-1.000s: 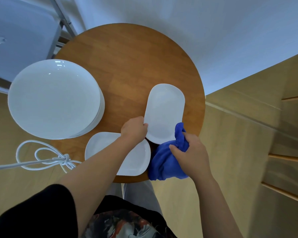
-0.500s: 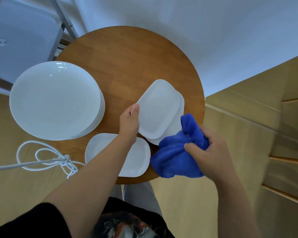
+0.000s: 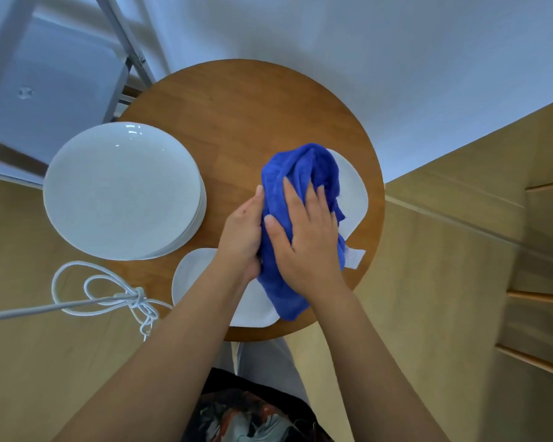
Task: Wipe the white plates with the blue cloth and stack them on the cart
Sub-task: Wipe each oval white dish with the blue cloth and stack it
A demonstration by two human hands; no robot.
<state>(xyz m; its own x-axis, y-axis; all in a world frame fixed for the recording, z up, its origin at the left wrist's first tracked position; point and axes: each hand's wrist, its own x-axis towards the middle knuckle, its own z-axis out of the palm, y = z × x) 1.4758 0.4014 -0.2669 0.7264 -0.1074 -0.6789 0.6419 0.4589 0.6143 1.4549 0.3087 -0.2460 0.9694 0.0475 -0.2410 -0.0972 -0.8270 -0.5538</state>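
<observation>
Both hands at frame centre, over right half of round wooden worktop (image 3: 237, 100). Left hand (image 3: 241, 232) at left edge of blue cloth (image 3: 300, 177), fingers curled under the cloth, thumb extended along its left side; appears to grip a plate beneath, but that plate hidden by cloth, so exact hold not resolvable. Right hand (image 3: 304, 231) laid flat on top of blue cloth, fingers straight and slightly spread, pressing down; nothing pinched. Blue cloth bunched, running from centre frame down to lower-centre, lower end draped past near rim of worktop. White label (image 3: 354, 259) of cloth sticking out at its right side.

White oblong plate (image 3: 353, 199) lying on worktop right of centre, mostly covered by cloth, right rim exposed. Second white oblong plate (image 3: 195, 269) at lower centre, near worktop edge, partly under left forearm and cloth end. Stack of round white plates (image 3: 122, 189) at left of frame, overhanging worktop's left edge, well apart from hands.

Coiled white cord (image 3: 109, 298) with knot at lower left, off the worktop. Metal frame of cart (image 3: 122, 36) in upper left corner, just behind worktop. Wooden floor around; wooden slats at right edge.
</observation>
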